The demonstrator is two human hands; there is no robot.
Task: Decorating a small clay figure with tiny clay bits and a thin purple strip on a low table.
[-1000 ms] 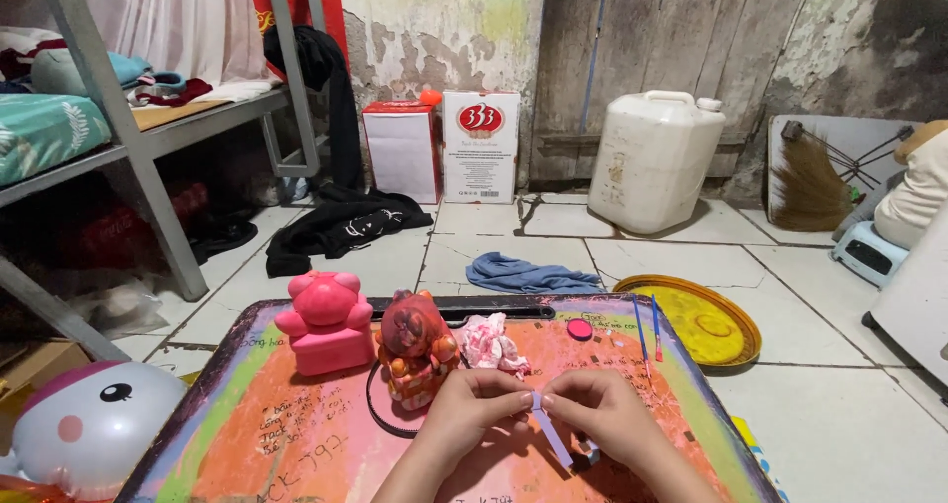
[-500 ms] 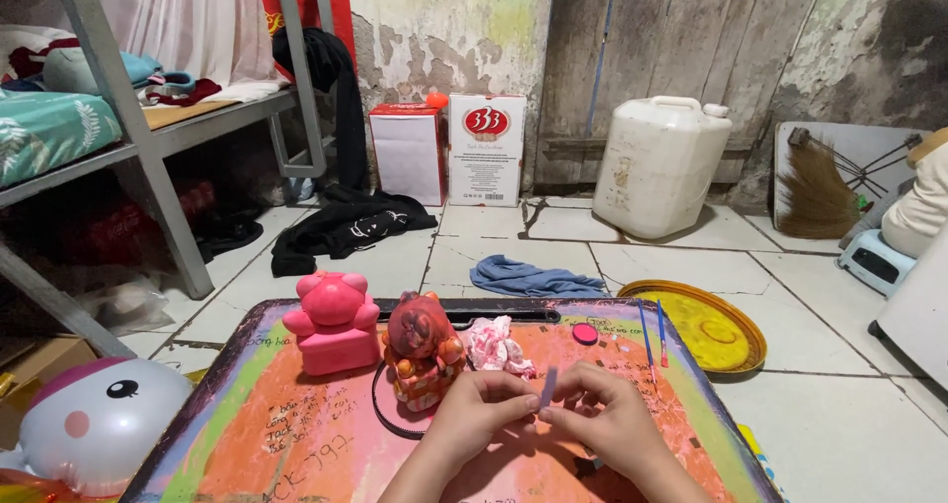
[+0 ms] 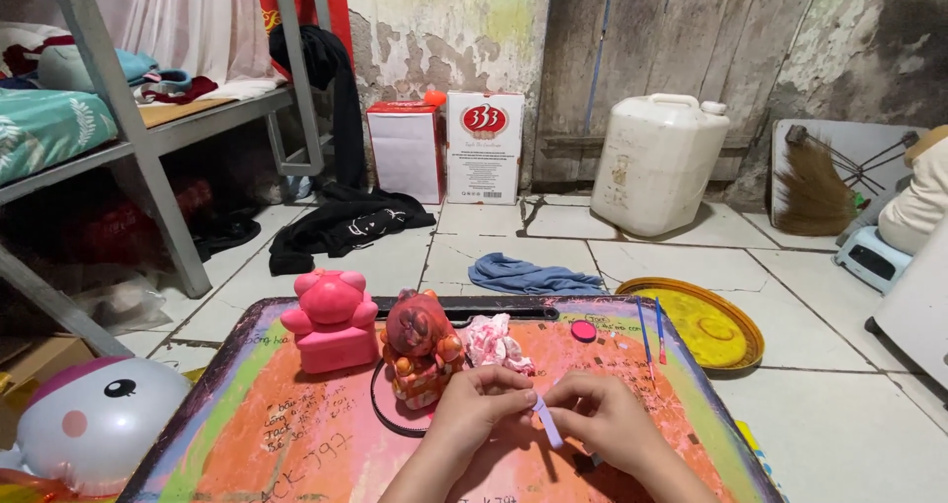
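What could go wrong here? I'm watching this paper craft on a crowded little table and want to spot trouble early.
1. The thin pale purple paper strip is pinched between the left hand and the right hand; a firm pull might crease or tear it.
2. The orange-red bear figurine stands just beside the left hand; a nudge could tip it.
3. Two slim blue sticks lie near the table's right edge and might roll off.

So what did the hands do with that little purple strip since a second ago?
Both hands, left hand and right hand, kept pinching the purple strip. A second ago it hung down long; half a second ago it stood short and upright between the fingers; now it slants down to the right again. The pink bear box, the orange bear toy and the tray stayed put.
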